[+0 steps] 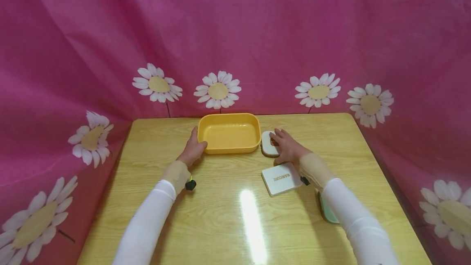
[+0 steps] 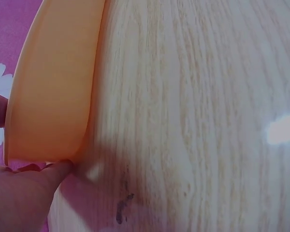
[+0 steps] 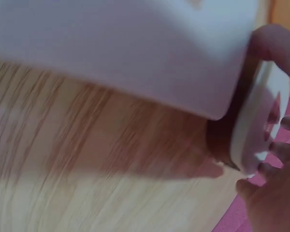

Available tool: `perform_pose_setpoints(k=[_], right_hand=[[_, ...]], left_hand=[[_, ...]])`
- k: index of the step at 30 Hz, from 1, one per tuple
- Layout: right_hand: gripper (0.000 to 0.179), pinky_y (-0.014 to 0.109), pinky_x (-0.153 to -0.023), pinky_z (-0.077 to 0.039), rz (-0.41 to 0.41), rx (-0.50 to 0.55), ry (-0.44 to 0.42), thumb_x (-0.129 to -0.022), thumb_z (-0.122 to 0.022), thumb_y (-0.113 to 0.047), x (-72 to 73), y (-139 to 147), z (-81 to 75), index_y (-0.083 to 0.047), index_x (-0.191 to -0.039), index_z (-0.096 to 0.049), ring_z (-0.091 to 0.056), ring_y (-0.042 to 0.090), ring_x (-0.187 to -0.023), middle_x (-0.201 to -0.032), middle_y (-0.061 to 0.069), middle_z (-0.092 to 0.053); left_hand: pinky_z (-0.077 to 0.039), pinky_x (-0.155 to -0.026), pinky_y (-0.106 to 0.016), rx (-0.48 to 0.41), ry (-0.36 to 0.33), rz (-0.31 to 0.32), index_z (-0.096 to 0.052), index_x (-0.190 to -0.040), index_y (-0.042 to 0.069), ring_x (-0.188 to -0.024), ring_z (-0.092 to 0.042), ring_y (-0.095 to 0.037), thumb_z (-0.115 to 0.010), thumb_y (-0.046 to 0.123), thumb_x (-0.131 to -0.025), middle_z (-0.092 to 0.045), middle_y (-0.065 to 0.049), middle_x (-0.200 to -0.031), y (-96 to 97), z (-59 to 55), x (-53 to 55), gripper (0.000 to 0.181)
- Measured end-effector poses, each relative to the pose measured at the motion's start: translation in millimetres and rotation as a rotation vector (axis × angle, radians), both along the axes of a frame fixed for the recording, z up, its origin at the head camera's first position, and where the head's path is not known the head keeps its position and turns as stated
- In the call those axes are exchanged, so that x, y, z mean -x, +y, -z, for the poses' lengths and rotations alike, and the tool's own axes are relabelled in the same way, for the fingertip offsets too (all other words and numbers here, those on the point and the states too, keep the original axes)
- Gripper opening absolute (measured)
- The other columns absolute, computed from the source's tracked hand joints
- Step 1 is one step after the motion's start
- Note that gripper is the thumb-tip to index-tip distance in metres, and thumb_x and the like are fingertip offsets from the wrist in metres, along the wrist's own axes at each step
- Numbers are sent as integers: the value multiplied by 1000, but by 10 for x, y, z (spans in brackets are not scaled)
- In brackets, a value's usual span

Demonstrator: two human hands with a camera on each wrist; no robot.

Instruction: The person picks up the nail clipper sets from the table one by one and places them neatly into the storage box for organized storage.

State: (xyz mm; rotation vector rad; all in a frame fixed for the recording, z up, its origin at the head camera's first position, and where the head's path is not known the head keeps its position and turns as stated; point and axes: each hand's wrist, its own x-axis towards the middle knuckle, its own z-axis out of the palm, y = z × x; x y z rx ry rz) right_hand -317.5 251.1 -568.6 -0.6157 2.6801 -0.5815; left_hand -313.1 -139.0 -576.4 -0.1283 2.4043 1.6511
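White-lidded tin [image 1: 266, 139] lies on the wood-grain table [image 1: 206, 216] just right of the yellow tray [image 1: 229, 149], as the head view shows, with the right hand [image 1: 290, 149] bent over it. In front of the tin rests a white case [image 1: 281, 180] lettered MANICURE, near enough that the hand could nudge it; a slightly raised wrist would be safer while working the tin. The left hand [image 1: 193, 149] is at the tray's left end. Light, steady pressure there should do, since a hard pull might drag the tray over the smooth tabletop.

From the left wrist, the hold looks like a hook round one end of the tray: one digit shows beyond the rim, another fingertip sits low against the outer wall, so the hand grips that corner. How hard it squeezes, I cannot tell.

On the right wrist view, thumb and fingers stand well apart, curled about the tin, with fingertips [image 3: 274, 151] touching the lid near its edge. Whether the thumb presses is hard to tell. Taking the tin by its sides, body as well as lid, would probably be surer than pinching the lid alone, which might slip.
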Motion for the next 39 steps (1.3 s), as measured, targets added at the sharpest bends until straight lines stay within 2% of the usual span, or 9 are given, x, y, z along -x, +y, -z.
perform_pose_setpoints(k=[3,5,8,11,14,21,25,31,39], right_hand=[[114,63,-124,-20,0,-13,-9,-72,-94,-13,-18,34,20,0,-164,-28,-5,51,-157,-171,29,-12],[110,62,-124,-23,-11,-27,22,-72,-92,-11,-15,60,24,0,-163,-31,-8,51,-156,-169,30,-17],[104,60,-121,-31,-41,-34,97,-71,-91,-12,13,90,19,1,-159,-38,-24,51,-152,-164,32,-28],[99,57,-115,-42,-74,-24,163,-70,-91,-14,64,93,10,2,-156,-45,-43,48,-140,-156,33,-38],[98,55,-110,-46,-95,-30,189,-69,-92,-16,112,85,3,1,-155,-47,-51,46,-132,-151,32,-42],[99,57,-115,-41,-93,-39,163,-70,-93,-18,167,56,-33,0,-155,-46,-45,52,-138,-155,37,-39],[100,57,-117,-39,-94,-44,145,-68,-93,-17,158,30,-45,1,-155,-46,-42,56,-140,-155,41,-37],[100,56,-115,-42,-72,-85,99,-73,-93,-23,127,22,-20,-2,-157,-43,-46,54,-138,-158,38,-35],[102,57,-113,-43,-34,-58,102,-72,-95,-27,108,49,-10,-3,-157,-44,-50,54,-134,-156,37,-37]], left_hand=[[-22,-127,-43,-21,-23,-7,-2,-168,8,-153,-26,-28,-52,2,-91,-13,-16,-174,9,14,-2,92],[-22,-127,-42,-35,-40,-6,-2,-168,9,-153,-27,-27,-52,3,-91,-13,-15,-174,12,17,-9,92],[-20,-128,-43,-71,-53,-6,-1,-169,10,-155,-24,-27,-54,7,-94,-11,-13,-175,10,14,-16,92],[-17,-129,-44,-102,-36,-9,0,-169,11,-156,-21,-26,-54,10,-94,-9,-12,-175,-2,8,-41,92],[-18,-128,-43,-134,1,-9,-2,-169,11,-154,-22,-26,-53,5,-91,-11,-12,-175,-13,14,-72,93],[-23,-124,-42,-188,102,-33,-18,-166,6,-147,-32,-26,-52,-2,-87,-28,-15,-169,-15,95,-78,86],[-21,-126,-42,-180,96,-36,-17,-167,6,-150,-30,-26,-52,1,-87,-26,-14,-170,-18,111,-84,87],[-21,-127,-42,-174,66,-27,-15,-167,6,-153,-27,-26,-52,1,-88,-23,-14,-171,-8,129,-111,87],[-24,-126,-43,-221,49,-16,-14,-167,8,-149,-32,-25,-52,-1,-87,-24,-13,-171,39,120,-112,89]])
